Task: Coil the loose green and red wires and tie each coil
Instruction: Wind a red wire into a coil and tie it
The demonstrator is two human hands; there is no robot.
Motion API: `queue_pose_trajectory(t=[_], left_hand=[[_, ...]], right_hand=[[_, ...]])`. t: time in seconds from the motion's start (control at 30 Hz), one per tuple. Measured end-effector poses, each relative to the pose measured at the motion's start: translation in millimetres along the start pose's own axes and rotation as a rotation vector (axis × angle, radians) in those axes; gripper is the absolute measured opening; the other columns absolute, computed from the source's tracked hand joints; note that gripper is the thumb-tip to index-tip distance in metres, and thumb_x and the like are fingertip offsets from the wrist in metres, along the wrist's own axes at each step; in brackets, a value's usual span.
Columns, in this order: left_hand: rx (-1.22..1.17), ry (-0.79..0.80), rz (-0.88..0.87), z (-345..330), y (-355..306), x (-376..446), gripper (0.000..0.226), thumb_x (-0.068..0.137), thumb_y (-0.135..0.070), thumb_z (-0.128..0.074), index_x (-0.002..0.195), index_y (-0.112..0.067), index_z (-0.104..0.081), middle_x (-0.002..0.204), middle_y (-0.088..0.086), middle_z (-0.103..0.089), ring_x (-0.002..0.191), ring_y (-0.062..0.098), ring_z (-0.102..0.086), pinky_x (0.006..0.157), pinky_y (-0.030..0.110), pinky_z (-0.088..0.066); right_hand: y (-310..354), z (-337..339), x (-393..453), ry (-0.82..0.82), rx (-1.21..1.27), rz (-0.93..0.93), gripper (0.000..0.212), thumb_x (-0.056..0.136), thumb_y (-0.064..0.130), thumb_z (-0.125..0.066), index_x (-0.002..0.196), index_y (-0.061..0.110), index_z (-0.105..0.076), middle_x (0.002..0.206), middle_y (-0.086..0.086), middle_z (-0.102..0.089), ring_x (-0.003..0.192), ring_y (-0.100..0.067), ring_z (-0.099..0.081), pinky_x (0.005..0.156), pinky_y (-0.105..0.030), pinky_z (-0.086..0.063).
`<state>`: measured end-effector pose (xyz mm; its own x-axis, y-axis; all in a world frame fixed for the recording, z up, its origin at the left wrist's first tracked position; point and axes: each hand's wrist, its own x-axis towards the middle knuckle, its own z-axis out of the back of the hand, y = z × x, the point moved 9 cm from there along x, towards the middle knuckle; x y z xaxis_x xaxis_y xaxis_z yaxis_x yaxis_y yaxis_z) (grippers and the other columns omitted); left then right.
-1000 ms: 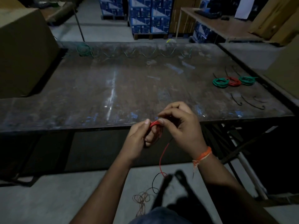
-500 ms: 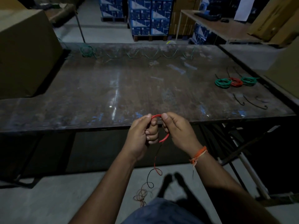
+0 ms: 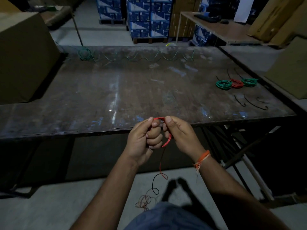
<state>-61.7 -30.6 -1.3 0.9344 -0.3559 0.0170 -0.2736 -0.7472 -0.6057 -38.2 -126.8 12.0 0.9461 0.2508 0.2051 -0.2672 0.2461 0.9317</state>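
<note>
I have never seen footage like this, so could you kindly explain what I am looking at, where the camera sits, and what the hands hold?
No machine here: a person wears one camera on the head, looking down at both bare hands. The left hand and right hand both pinch a red wire, bent into a loop between them; its loose end hangs toward the floor. Beyond them is a worn table. On its right side lie three finished coils, two green and one red, with dark ties nearby. Loose green wire runs along the far edge.
</note>
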Motion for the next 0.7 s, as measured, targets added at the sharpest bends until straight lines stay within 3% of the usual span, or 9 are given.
queue_pose_trajectory(t=[0.1, 0.17, 0.27, 0.47, 0.7], left_hand=[[-0.088, -0.066, -0.027, 11.2, -7.1, 0.9, 0.027, 0.102, -0.028, -0.035, 0.08, -0.017, -0.046, 0.054, -0.009, -0.014, 0.042, 0.006, -0.008, 0.04, 0.02, -0.009], [-0.141, -0.102, -0.063, 19.2, -15.6, -0.5, 0.028, 0.102, -0.027, -0.035, 0.079, -0.018, -0.047, 0.055, -0.01, -0.014, 0.043, 0.006, -0.008, 0.04, 0.019, -0.009], [-0.223, -0.141, -0.111, 31.0, -26.7, -4.4, 0.033, 0.105, -0.024, -0.03, 0.077, -0.019, -0.048, 0.056, -0.01, -0.013, 0.044, 0.006, -0.008, 0.042, 0.02, -0.009], [-0.318, -0.198, -0.2, 49.8, -43.4, -8.6, 0.038, 0.108, -0.023, -0.026, 0.077, -0.02, -0.047, 0.047, -0.008, -0.028, 0.043, 0.007, -0.011, 0.038, 0.018, -0.017], [-0.294, -0.273, -0.315, 64.4, -54.9, -14.2, 0.027, 0.103, -0.019, -0.034, 0.078, -0.021, -0.045, 0.048, -0.009, -0.028, 0.035, 0.005, -0.025, 0.037, 0.017, -0.019]], right_hand=[[-18.2, -2.8, -6.9, 0.075, 0.065, -0.072, 0.047, 0.106, 0.04, -0.04, 0.087, 0.004, -0.062, 0.065, 0.003, -0.059, 0.061, -0.012, -0.053, 0.063, -0.026, -0.044], [-35.5, -3.5, -14.5, 0.13, 0.091, -0.118, 0.032, 0.104, 0.033, -0.051, 0.087, 0.008, -0.062, 0.068, 0.001, -0.061, 0.063, -0.011, -0.054, 0.065, -0.026, -0.044], [-62.3, 4.4, -26.7, 0.14, 0.1, -0.158, 0.004, 0.097, 0.007, -0.064, 0.094, 0.009, -0.063, 0.072, 0.004, -0.061, 0.068, -0.01, -0.057, 0.066, -0.023, -0.047], [-87.0, 39.5, -44.7, -0.09, 0.021, -0.179, 0.009, 0.09, 0.002, -0.073, 0.089, 0.01, -0.068, 0.07, 0.005, -0.061, 0.064, -0.006, -0.056, 0.065, -0.021, -0.047], [-60.2, 36.3, -46.3, -0.022, -0.371, 0.006, 0.017, 0.087, 0.009, -0.076, 0.09, 0.026, -0.075, 0.085, 0.008, -0.068, 0.082, -0.009, -0.066, 0.073, -0.024, -0.051]])
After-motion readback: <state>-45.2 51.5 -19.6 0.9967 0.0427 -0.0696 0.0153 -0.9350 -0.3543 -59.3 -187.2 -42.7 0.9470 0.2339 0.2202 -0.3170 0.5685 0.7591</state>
